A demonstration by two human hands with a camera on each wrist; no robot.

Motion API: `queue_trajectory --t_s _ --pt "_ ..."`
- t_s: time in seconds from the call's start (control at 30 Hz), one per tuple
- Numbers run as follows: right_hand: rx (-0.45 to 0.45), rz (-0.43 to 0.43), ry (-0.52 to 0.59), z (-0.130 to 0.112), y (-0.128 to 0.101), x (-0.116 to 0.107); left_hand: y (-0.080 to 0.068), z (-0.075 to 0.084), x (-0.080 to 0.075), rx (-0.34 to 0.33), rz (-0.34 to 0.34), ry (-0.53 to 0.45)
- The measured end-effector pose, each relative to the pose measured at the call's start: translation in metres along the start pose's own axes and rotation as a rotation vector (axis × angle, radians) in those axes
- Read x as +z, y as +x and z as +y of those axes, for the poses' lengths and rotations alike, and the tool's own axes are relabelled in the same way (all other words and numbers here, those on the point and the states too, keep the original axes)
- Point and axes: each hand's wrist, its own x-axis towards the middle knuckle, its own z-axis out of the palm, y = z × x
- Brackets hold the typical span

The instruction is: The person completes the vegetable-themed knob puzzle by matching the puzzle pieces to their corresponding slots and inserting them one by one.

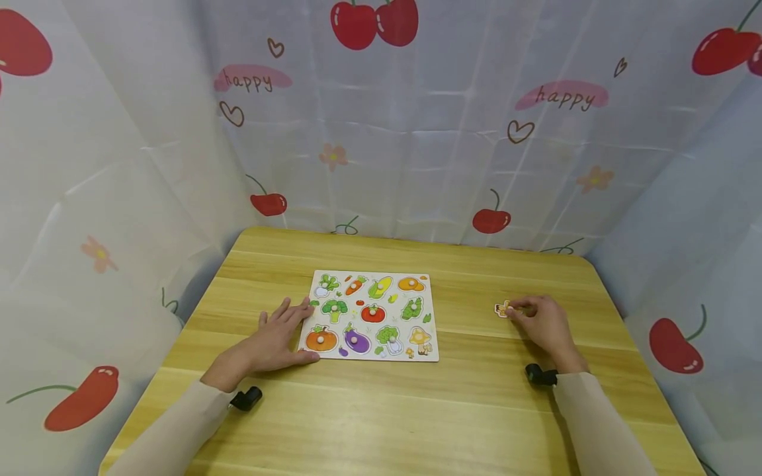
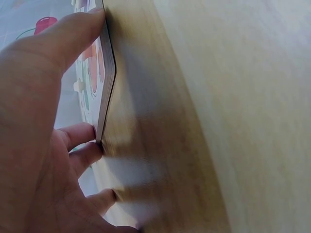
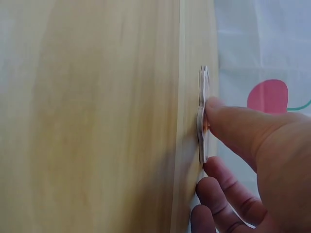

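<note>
A white wooden knob puzzle board [image 1: 372, 277] with printed vegetables lies flat on the table. My left hand [image 1: 275, 340] is spread along its left side, the thumb at the near edge and fingertips at the left edge. In the left wrist view the thumb [image 2: 80, 36] reaches straight onto the board's edge [image 2: 108, 73]. Off to the right, my right hand [image 1: 543, 327] pinches a small puzzle piece [image 1: 501, 309] with an orange-yellow print and white border. The right wrist view has this thin piece [image 3: 201, 128] close over the tabletop, its knob hidden behind the thumb.
The wooden table [image 1: 381, 410] reaches back to a white curtain [image 1: 393, 158] printed with cherries, which also hangs on both sides. Knobbed pieces such as the tomato [image 1: 373, 314] and eggplant [image 1: 357, 342] sit in the board. A mushroom picture [image 1: 420, 338] at its near right corner shows no knob.
</note>
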Motion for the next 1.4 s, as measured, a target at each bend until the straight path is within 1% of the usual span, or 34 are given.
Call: queue_trajectory --t_s 0.13,0.4,0.67,0.73,0.9,1.07,1.3,1.4 --pt "0.001 0.005 -0.003 -0.001 0.000 0.000 0.000 0.000 0.000 -0.001 -0.001 -0.001" --pt "0.030 -0.009 -0.013 -0.004 0.000 0.000 -0.001 0.001 -0.001 -0.003 -0.002 0.000" --pt "0.070 -0.036 0.012 -0.012 -0.003 -0.003 -0.001 0.001 -0.002 -0.001 -0.004 0.002" --pt "0.060 -0.034 0.021 -0.016 -0.003 -0.004 -0.001 0.002 -0.002 -0.001 -0.006 0.001" --pt "0.001 -0.018 0.054 -0.027 -0.002 -0.006 0.000 0.002 -0.002 -0.002 -0.011 0.002" --pt "-0.034 -0.033 0.090 -0.040 -0.002 -0.007 0.000 0.001 -0.001 -0.002 -0.014 0.001" --pt "-0.133 -0.036 0.075 -0.058 0.001 -0.008 0.000 0.001 0.000 0.000 -0.009 0.003" --pt "-0.162 -0.044 0.077 -0.066 0.002 -0.008 0.000 0.001 -0.001 0.000 -0.008 0.001"
